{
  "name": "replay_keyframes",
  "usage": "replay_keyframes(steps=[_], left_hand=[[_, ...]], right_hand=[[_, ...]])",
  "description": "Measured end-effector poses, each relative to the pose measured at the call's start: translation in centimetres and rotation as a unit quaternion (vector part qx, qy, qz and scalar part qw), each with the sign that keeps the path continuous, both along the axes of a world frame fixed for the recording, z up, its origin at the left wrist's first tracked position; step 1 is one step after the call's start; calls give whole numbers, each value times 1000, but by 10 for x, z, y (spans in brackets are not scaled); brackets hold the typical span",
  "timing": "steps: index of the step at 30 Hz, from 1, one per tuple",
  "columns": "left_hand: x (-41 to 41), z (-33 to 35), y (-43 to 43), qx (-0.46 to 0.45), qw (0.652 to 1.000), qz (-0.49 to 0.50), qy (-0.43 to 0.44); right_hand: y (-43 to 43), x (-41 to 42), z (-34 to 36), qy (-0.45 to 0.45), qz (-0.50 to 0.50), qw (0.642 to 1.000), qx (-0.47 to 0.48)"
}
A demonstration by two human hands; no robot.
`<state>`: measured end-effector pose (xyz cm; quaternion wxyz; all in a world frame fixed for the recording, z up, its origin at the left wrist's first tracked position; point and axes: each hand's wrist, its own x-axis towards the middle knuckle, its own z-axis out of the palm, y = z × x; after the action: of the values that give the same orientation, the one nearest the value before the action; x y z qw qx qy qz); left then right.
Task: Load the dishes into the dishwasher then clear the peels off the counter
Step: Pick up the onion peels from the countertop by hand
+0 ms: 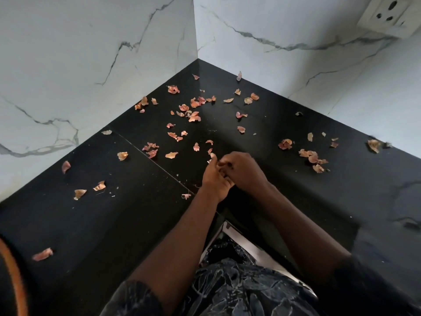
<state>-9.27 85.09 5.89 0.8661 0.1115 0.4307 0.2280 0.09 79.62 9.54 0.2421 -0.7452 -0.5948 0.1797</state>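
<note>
Several dry pinkish-brown onion peels (194, 116) lie scattered over the black corner counter (114, 220), thickest toward the back corner, with another cluster of peels (312, 157) at the right. Both hands meet over the middle of the counter. My left hand (215, 179) is cupped palm-up and holds a few collected peels, partly hidden by the other hand. My right hand (242, 171) has its fingers curled and pinches a peel into the left palm. No dishes or dishwasher are in view.
White marble-patterned walls (91, 65) close the corner on two sides. A wall socket (389, 14) sits at the top right. An orange-rimmed object (11, 274) shows at the left edge. Below the counter's inner corner is a white edge (248, 242).
</note>
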Motion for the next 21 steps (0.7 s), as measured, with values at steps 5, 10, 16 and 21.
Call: replay_keyframes(steps=[5,10,16,21], left_hand=[[5,-2,5,-2,999,39,-4],[3,0,13,10,999,32,8],[-1,-1,23,16,998,27,51],[-3,-6,20,11,997,10,79]], right_hand=[[6,34,7,32,-70,995,62],[8,82,-17,14,-100,990,-96],[1,71,-45,-51,-13,980,-192],[-5,62,-54,-67,-20,986,-154]])
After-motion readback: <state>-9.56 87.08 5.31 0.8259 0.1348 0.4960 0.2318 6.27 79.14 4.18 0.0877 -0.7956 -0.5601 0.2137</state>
